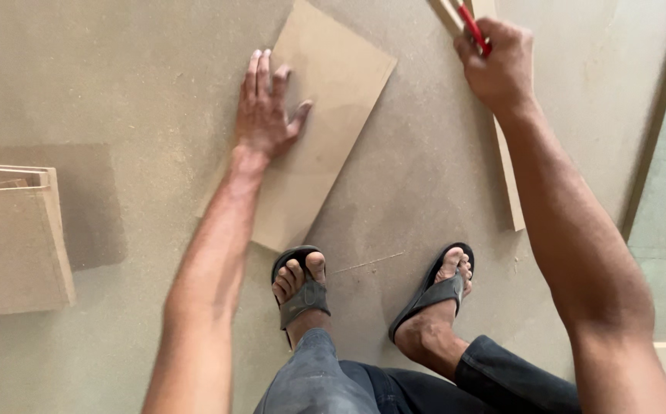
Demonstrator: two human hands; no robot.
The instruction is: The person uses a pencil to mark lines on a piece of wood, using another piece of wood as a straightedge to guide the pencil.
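Fibreboard panel long axis slanting away rightward, left hand spread flat on it, right hand grip pinching red pencil

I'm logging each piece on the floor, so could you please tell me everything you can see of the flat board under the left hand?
The flat board is a thin rectangular panel, plain tan-brown, looking like fibreboard, with clean straight edges. It lies flat on a larger sheet of similar colour, turned at an angle, its far corner pointing up the picture. The left hand presses on it, palm down with fingers spread, near its left edge. Its near corner lies close to the toes of the left sandal; whether they touch is unclear.
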